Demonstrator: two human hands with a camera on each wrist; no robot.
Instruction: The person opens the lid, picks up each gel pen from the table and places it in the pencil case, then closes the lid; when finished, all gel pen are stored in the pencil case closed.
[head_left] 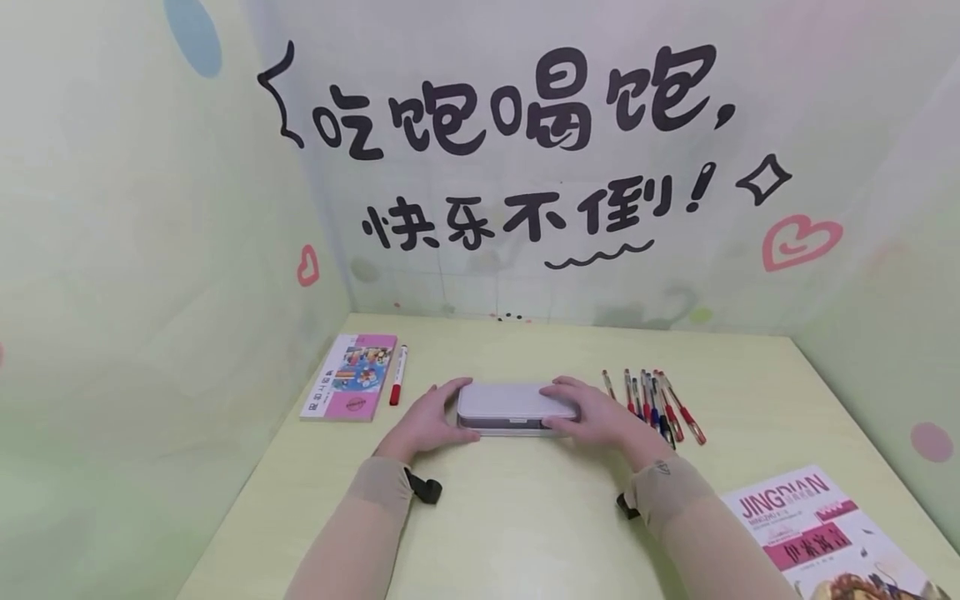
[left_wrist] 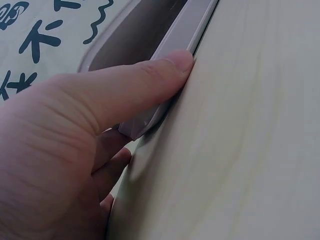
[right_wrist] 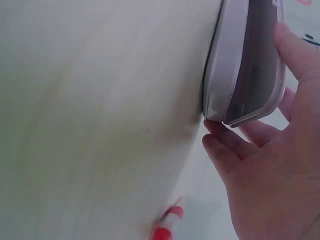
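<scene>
A pale lilac pencil case (head_left: 501,400) lies on the table between both hands in the head view, its lid parted from its base along the front. My left hand (head_left: 431,423) grips the case's left end. In the left wrist view the left thumb (left_wrist: 167,70) presses along the front of the base, while the fingers go behind the end. At the other end, my right hand (head_left: 600,417) holds the case. The right wrist view has the right thumb (right_wrist: 295,47) on the lid's front edge and fingertips (right_wrist: 215,145) down at the end of the base.
Several red, blue and black pens (head_left: 656,404) lie right of the case. A pink book (head_left: 348,379) and a red-capped marker (head_left: 398,377) are at the left. Nearer on the right is a magazine (head_left: 817,533). Printed curtain walls (head_left: 525,287) bound the table.
</scene>
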